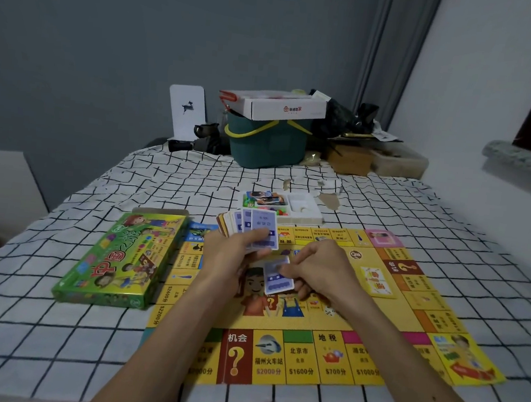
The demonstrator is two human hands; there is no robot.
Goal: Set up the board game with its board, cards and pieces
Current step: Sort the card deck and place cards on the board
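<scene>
The left hand [236, 253] holds a fan of small purple and white paper cards [255, 229] over the far side of the big yellow paper game board [304, 357]. Its fingers curl round the bottom of the fan, and the thumb presses on the front card. The right hand [322, 268] pinches one purple and white card [277, 278] by its edge. This card is just under the fan and over the middle of the board.

The cards look thin, light and smooth. They bend easily and can slide off each other. I think a soft pinch at a corner or short edge is best, one card at a time. A hard squeeze could crease them. The fan needs a firm thumb so it does not spill.

The board lies flat and open on the black and white checked cloth [51, 326]. A small pile of yellow and red cards [376, 281] sits on its right side. The green cardboard game box [115, 261] lies right beside the board on the left. The white plastic tray [305, 216] of tiny bright pieces sits just behind the board.
</scene>
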